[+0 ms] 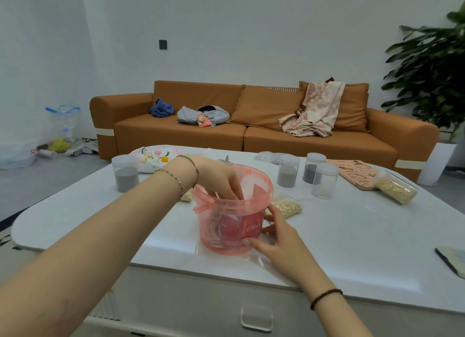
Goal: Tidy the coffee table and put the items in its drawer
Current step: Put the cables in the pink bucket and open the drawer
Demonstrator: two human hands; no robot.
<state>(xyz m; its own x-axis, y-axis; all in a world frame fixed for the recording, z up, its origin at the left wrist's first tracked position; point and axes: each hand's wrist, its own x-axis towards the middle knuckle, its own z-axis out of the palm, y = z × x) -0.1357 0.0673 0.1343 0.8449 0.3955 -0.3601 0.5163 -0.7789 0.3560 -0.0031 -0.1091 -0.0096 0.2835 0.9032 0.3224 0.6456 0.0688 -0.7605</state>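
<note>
Appears early-stage: shows the white drawer with clear handle closed and, on the white counter, clear cylindrical jars of grey powder, a clear bag of oats and a pink notebook not yet cleared. Near the front edge, a translucent pink plastic bucket, upright, lidless, pale cord-like contents inside. Braced at its side by the right hand, fingers curved round the wall; entered by the left hand, fingertips down — cannot tell any hold there.

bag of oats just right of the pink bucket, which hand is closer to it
Right. The right hand holds the pink bucket's side, fingertips almost at the bag of oats. The left hand reaches down into the bucket, left of the bag across the rim.
</note>
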